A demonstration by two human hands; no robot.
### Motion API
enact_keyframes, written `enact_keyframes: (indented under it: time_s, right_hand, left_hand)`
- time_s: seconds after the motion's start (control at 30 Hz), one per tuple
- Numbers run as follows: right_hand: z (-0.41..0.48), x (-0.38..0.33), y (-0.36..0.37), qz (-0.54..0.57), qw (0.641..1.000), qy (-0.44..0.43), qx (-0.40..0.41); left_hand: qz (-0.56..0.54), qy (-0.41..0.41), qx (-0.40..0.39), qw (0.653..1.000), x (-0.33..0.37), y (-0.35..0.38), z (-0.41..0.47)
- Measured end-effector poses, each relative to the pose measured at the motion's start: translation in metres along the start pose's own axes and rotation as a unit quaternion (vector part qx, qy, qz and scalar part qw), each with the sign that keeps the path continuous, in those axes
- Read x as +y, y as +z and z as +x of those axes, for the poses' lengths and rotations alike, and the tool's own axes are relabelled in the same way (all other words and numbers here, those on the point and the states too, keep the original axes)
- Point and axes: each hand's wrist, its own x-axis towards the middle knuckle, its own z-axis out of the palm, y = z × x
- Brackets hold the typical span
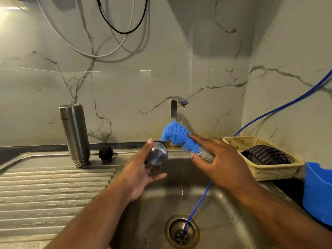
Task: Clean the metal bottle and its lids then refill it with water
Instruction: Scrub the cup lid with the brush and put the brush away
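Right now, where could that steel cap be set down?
The ribbed drainboard in front of the upturned bottle and black lid is bare. The right side is crowded: basket holding a cloth, blue tub, and a blue hose running into the drain.

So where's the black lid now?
Head view, left of centre: the black lid stands on the sink ledge, just right of the upturned metal bottle.

- Left forearm: bare, enters from the bottom edge, angled up and to the right.
- Left hand: thumb raised, fingers curled round a metal lid.
- Right forearm: bare, enters from the lower right, angled up and to the left.
- Right hand: back toward the camera, index finger extended along a blue scrubber, thumb gripping from below.
- Hands: near each other, apart.
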Motion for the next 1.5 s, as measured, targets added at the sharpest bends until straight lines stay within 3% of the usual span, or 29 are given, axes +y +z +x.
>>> enact_keyframes:
  time_s: [0.33, 0.47, 0.53, 0.67, 0.73, 0.93, 1.03, 1.17, 1.3, 1.5]
  right_hand:
    - [-0.005, 0.001, 0.004, 0.074, 0.995, 0.005, -0.072]
    - [-0.005, -0.015, 0.007, 0.073, 0.994, -0.024, -0.075]
    - [-0.004, -0.015, 0.005, 0.082, 0.994, -0.021, -0.067]
    - [-0.004, -0.003, -0.006, 0.069, 0.995, -0.002, -0.070]
    - [-0.004, -0.007, -0.005, 0.061, 0.995, -0.004, -0.074]
    - [-0.002, -0.018, 0.004, 0.031, 0.999, 0.012, -0.040]
    - [-0.005, -0.013, 0.001, 0.039, 0.998, 0.020, -0.054]
    - [-0.007, -0.013, 0.000, 0.011, 0.996, 0.022, -0.083]
    - [-0.001, -0.016, 0.004, 0.001, 0.997, 0.053, -0.062]
    - [-0.008, -0.022, -0.001, -0.011, 0.997, 0.031, -0.074]
  left_hand:
    - [-0.168, 0.036, -0.056, 0.983, 0.006, -0.009, 0.005]
    - [-0.064, 0.025, -0.096, 0.993, -0.006, 0.002, 0.001]
    - [-0.066, 0.024, -0.104, 0.992, -0.008, 0.004, 0.003]
    - [-0.061, 0.059, -0.019, 0.996, 0.004, -0.007, 0.006]
    - [-0.058, 0.055, -0.014, 0.997, 0.002, -0.006, 0.004]
    - [-0.013, 0.037, -0.093, 0.995, -0.009, 0.006, 0.002]
    - [0.070, 0.089, -0.097, 0.989, -0.009, -0.002, 0.005]
    - [0.283, 0.177, -0.001, 0.943, -0.003, -0.015, 0.008]
    - [0.274, 0.185, -0.026, 0.944, -0.009, -0.005, 0.008]
    - [0.268, 0.192, -0.037, 0.943, 0.003, -0.016, 0.007]
